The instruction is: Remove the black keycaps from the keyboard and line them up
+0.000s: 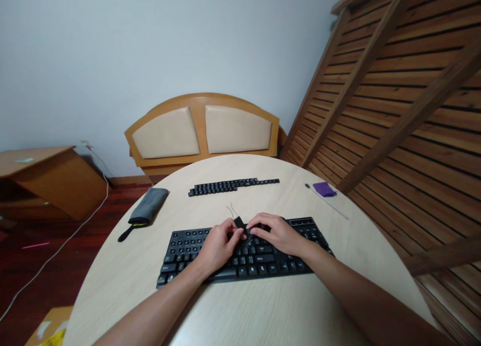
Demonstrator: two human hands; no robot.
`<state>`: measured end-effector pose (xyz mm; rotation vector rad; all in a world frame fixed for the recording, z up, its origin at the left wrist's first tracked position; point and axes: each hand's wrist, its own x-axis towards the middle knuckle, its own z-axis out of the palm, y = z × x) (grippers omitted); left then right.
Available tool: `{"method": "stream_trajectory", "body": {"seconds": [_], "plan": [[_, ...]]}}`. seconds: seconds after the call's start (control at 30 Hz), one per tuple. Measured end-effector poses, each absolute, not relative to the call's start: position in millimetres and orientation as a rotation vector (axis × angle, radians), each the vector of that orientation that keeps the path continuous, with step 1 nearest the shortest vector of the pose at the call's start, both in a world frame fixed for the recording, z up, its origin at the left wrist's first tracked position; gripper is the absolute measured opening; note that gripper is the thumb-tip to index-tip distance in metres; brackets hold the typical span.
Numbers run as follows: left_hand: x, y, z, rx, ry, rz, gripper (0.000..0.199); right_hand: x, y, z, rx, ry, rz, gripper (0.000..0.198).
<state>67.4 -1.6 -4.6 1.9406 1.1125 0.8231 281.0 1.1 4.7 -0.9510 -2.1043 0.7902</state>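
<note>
A black keyboard (pixel 225 272) lies across the near part of the table, with keycaps gone from its upper left rows. My left hand (pixel 218 246) pinches a black keycap puller (pixel 240 223) between thumb and fingers; two thin wire prongs stick up from its far end. The puller is tilted over the middle of the keyboard, and its lower end is partly hidden. My right hand (pixel 276 232) rests over the keyboard's right half, fingers bent and fingertips close against the puller's right side. What lies between those fingertips is hidden. Beyond the keyboard, loose keycaps (pixel 221 186) are lined up in rows.
A grey pouch (pixel 149 206) with a black strap lies at the table's left. At the right are a purple cloth (pixel 324 189) and a thin rod with a dark tip (pixel 326 202). A headboard (pixel 203 135) and slatted wooden panel (pixel 398 110) stand beyond the round table (pixel 285 311).
</note>
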Motion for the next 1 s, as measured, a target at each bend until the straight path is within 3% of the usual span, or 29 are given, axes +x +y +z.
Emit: {"method": "stream_trajectory", "body": {"seconds": [0.2, 0.57, 0.73, 1.0], "plan": [[67.4, -1.2, -4.7, 1.931, 1.117, 0.820, 0.018, 280.4, 8.9, 3.4, -1.141, -1.884, 0.837, 0.022], [69.2, -2.3, -1.1, 1.944, 1.128, 0.817, 0.020, 265.7, 108.4, 46.5, -1.427, -1.990, 0.225, 0.023], [69.2, -2.5, 0.6, 1.952, 1.136, 0.801, 0.020, 251.1, 131.3, 27.4, -1.454, -1.987, 0.039, 0.024], [69.6, -2.8, -0.2, 1.967, 1.138, 0.792, 0.019, 254.9, 131.9, -6.1, -1.503, -2.077, 0.079, 0.019]]}}
